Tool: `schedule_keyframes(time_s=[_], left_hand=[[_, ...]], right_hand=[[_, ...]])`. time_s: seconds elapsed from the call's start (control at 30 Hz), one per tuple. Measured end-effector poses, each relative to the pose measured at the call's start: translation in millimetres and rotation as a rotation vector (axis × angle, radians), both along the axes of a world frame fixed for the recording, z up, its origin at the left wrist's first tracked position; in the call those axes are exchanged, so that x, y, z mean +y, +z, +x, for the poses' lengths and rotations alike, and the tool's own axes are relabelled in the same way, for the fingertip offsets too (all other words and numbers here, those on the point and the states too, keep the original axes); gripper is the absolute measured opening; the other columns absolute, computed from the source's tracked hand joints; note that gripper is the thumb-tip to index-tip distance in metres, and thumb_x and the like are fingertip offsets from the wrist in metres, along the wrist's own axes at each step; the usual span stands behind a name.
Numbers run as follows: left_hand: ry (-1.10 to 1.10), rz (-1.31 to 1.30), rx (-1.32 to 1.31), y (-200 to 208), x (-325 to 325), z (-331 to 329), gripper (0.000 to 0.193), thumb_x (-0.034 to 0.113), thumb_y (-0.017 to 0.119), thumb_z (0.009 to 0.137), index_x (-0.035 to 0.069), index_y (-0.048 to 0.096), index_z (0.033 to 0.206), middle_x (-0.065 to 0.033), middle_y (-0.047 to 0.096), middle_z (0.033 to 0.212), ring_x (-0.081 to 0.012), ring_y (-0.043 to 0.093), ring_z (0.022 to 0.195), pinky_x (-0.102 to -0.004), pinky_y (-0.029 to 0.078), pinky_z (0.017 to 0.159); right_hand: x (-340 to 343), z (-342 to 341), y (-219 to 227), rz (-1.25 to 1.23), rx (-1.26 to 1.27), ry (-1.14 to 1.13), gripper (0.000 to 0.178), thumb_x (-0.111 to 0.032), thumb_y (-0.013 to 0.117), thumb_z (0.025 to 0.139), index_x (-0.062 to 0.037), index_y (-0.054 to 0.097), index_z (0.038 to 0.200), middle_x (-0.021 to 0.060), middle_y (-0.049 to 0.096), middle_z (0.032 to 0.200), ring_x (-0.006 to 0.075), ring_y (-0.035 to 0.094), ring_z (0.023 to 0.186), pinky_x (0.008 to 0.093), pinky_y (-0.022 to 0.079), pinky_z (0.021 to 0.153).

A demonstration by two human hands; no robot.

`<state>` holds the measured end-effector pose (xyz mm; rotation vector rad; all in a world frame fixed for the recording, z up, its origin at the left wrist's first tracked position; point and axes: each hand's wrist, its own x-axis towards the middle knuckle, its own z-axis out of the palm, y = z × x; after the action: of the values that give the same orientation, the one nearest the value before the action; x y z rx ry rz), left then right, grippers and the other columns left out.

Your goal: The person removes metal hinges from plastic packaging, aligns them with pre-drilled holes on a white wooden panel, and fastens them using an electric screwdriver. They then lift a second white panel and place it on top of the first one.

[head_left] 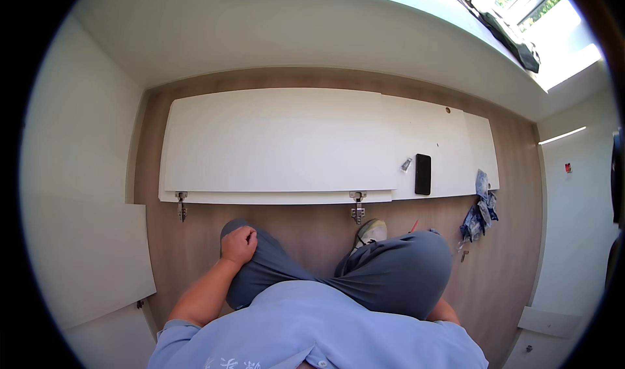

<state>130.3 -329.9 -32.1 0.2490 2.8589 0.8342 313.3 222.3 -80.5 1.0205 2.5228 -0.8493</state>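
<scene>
My left hand (239, 244) rests on my bent left knee. Its fingers are curled in, and the palm side is hidden, so I cannot see whether anything is in it. My right hand is out of sight behind my right leg; only part of that forearm (444, 312) shows. Ahead of my legs, long white panels (280, 141) lie stacked on the floor. Two metal hinges (357, 207) (181, 206) are on their near edge, one in front of each leg. Neither visible arm touches the panels.
A black phone (423, 174) and a small clear packet (406, 165) lie on the panels. Crumpled blue-and-clear plastic wrappers (480, 216) hang over the right edge near a small metal piece (464, 256). A thin red item (414, 226) shows by my right knee. White walls (84, 160) stand around.
</scene>
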Motion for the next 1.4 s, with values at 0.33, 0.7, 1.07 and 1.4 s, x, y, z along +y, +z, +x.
schedule_keyframes(time_s=[0.33,0.7,1.07,1.4], left_hand=[[-0.078,-0.238,-0.084,5.6,32.3,-2.4,0.019,0.029,0.063,0.091,0.013,0.072,0.091,-0.0115,0.073,0.093,-0.0357,0.069,0.085,-0.0467,0.055,0.074],[-0.049,-0.292,-0.126,30.0,31.0,34.6,0.022,0.027,0.062,0.093,0.013,0.073,0.104,-0.0120,0.073,0.106,-0.0353,0.069,0.098,-0.0452,0.056,0.084],[0.185,-0.220,-0.350,60.8,13.5,58.1,0.031,0.028,0.065,0.093,0.013,0.070,0.120,-0.0141,0.074,0.108,-0.0325,0.071,0.100,-0.0409,0.056,0.087],[0.344,0.312,-0.390,1.2,-12.1,35.1,0.030,0.028,0.067,0.098,0.006,0.070,0.118,-0.0031,0.069,0.084,-0.0125,0.061,0.072,-0.0296,0.051,0.068]], right_hand=[[6.6,87.9,-87.2,-0.187,-0.328,-0.020,0.056,-0.014,0.078,0.075,-0.0079,0.060,0.127,0.0180,0.067,0.120,0.0394,0.064,0.113,0.0461,0.053,0.094],[27.3,13.8,-99.9,-0.156,-0.479,0.566,0.050,-0.018,0.077,0.078,-0.0071,0.064,0.124,0.0175,0.070,0.117,0.0388,0.066,0.111,0.0462,0.053,0.093],[9.0,-265.4,-41.4,-0.105,0.134,0.025,0.070,-0.048,0.078,0.084,0.0081,0.063,0.123,0.0259,0.069,0.118,0.0372,0.068,0.108,0.0428,0.054,0.094],[34.1,-249.2,24.3,-0.681,0.193,-0.128,0.055,-0.032,0.087,0.079,0.0051,0.066,0.114,0.0145,0.073,0.098,0.0227,0.070,0.079,0.0387,0.056,0.065]])
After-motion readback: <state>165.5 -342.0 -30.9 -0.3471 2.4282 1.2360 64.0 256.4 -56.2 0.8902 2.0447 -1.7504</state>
